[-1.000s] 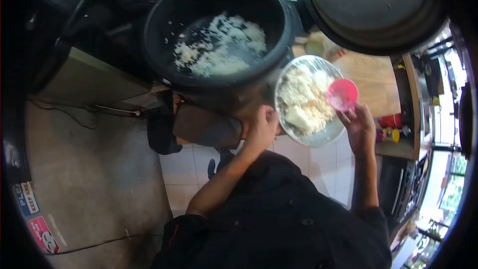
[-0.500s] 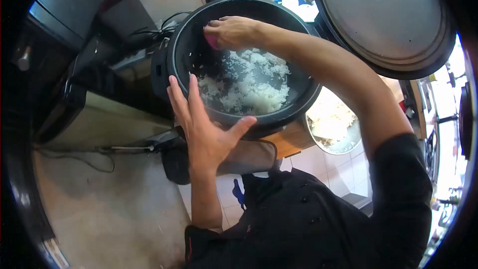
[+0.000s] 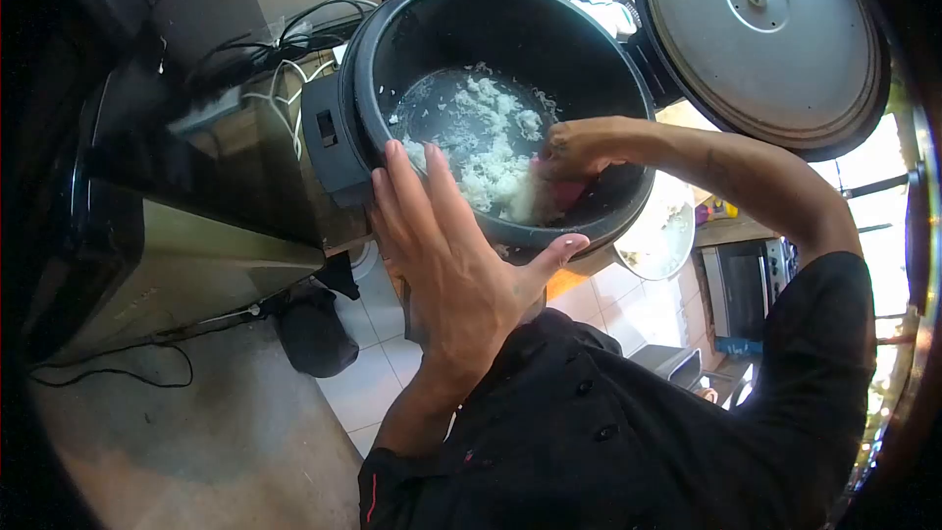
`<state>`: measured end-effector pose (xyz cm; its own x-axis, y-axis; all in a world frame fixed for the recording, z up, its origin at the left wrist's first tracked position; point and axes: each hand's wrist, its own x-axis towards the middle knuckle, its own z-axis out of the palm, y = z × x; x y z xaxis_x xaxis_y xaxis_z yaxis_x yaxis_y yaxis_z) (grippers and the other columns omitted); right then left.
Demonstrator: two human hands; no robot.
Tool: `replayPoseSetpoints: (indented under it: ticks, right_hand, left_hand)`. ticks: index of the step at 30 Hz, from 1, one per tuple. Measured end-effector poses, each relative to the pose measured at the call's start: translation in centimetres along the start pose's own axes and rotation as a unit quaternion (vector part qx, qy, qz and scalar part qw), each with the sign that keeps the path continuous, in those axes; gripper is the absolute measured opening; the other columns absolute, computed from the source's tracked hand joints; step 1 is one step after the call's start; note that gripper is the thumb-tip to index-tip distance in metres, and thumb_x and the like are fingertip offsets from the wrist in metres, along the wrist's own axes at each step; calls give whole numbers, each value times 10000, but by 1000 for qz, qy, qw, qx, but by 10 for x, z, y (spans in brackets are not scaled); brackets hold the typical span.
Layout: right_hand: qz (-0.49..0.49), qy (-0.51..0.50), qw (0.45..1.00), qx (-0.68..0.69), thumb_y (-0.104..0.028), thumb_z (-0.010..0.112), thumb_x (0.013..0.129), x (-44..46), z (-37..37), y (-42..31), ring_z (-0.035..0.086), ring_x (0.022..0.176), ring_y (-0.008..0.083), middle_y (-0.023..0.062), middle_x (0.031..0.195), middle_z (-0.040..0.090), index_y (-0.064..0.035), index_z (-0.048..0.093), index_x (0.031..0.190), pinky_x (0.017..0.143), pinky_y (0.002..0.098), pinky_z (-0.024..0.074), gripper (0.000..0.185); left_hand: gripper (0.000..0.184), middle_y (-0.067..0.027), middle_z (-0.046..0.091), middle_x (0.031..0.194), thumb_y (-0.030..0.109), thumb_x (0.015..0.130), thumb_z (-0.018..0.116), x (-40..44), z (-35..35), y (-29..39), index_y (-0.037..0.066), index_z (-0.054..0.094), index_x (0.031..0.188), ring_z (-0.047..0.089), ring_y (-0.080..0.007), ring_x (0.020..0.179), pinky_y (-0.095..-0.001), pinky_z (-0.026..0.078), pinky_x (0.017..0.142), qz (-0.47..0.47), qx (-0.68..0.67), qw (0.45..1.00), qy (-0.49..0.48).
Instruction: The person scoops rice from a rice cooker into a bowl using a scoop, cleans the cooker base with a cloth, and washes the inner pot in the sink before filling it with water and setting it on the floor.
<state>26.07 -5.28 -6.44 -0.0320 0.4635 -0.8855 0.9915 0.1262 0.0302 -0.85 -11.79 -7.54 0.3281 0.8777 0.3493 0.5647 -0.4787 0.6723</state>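
The grip of the right hand (image 3: 581, 150) holds a blurred pink cup (image 3: 567, 196) inside the cooker (image 3: 491, 25), toward its right wall, beside the rice (image 3: 491, 172); the left hand (image 3: 446, 275), spread wide, overlaps the cooker's near rim. Bracing there while scraping low should work best.

Right hand (image 3: 586, 149) holds a pink cup (image 3: 569, 193) in the pot (image 3: 579, 69), upper centre, beside rice (image 3: 491, 177); left hand (image 3: 453, 280) at its rim (image 3: 364, 88).
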Motion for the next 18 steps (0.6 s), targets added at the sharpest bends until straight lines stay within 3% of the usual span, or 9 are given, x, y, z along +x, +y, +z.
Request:
replayPoseSetpoints:
  ticks: [1, 5, 7, 12, 13, 14, 15, 17, 18]
  right_hand:
    - [10, 13, 1000, 24, -343, 548, 1022, -6, -1, -14, 709, 876, 365, 215, 980, 740, -33, 724, 1056, 798, 463, 578, 359]
    - [-141, 135, 980, 42, -295, 634, 963, 21, -14, -46, 722, 898, 347, 198, 1001, 746, -40, 727, 1073, 793, 448, 584, 293]
    - [-197, 203, 957, 61, -271, 677, 933, 46, -28, -56, 728, 909, 338, 189, 1011, 749, -44, 729, 1081, 791, 441, 587, 276]
    - [-296, 348, 886, 78, -211, 785, 860, 71, -54, -57, 744, 936, 315, 168, 1037, 756, -53, 733, 1102, 786, 422, 595, 294]
    - [-295, 359, 878, 111, -199, 807, 845, 68, -54, -57, 747, 941, 311, 164, 1042, 757, -55, 733, 1106, 784, 418, 596, 307]
    - [-235, 316, 875, 282, -59, 836, 805, 67, -53, -59, 753, 960, 336, 161, 1035, 744, -39, 697, 1051, 799, 438, 606, 284]
    - [-237, 322, 871, 284, -59, 836, 805, 63, -51, -56, 753, 960, 336, 161, 1035, 744, -39, 697, 1051, 799, 438, 606, 284]
    - [-332, 464, 801, 182, 20, 859, 771, 56, -46, -43, 756, 979, 345, 173, 1054, 736, -23, 672, 1075, 813, 451, 615, 359]
    - [-356, 440, 806, 173, -5, 891, 755, 42, -49, -39, 758, 989, 333, 174, 1046, 733, -9, 653, 1093, 821, 440, 618, 413]
  left_hand:
    - [1416, -331, 191, 1661, 746, 664, 889, 0, 0, -1, -48, 220, 1628, 206, -540, 1537, -640, 213, 1254, 4, 2, 1000, -2]
    - [1430, -338, 179, 1664, 789, 662, 862, 1, 8, -1, -45, 216, 1628, 203, -538, 1543, -658, 211, 1247, 17, 1, 1000, 4]
    - [1488, -337, 122, 1685, 865, 638, 816, 1, 10, -1, -73, 222, 1628, 149, -521, 1572, -674, 195, 1249, 12, 33, 999, 7]
    - [1538, -343, 26, 1719, 874, 665, 795, -3, 15, -5, -78, 111, 1660, 76, -519, 1600, -682, 151, 1235, 7, 32, 999, 13]
    - [1538, -343, 26, 1719, 874, 665, 795, -3, 14, -4, -78, 111, 1660, 76, -519, 1600, -682, 151, 1235, 11, 39, 999, 14]
    - [1532, -339, 25, 1721, 870, 674, 793, -3, 13, -3, -76, 103, 1661, 80, -512, 1602, -683, 149, 1235, 9, 45, 999, 8]
    - [1526, -336, 24, 1723, 866, 683, 791, -4, 12, -2, -74, 95, 1663, 84, -505, 1604, -683, 147, 1235, 10, 52, 999, 4]
    - [1512, -348, 48, 1714, 849, 698, 793, -5, 10, -1, -74, 85, 1663, 108, -505, 1598, -664, 161, 1233, 19, 59, 998, 11]
    - [1498, -360, 73, 1705, 833, 713, 795, -5, 10, -1, -74, 76, 1664, 133, -505, 1592, -646, 176, 1230, 24, 60, 998, 17]
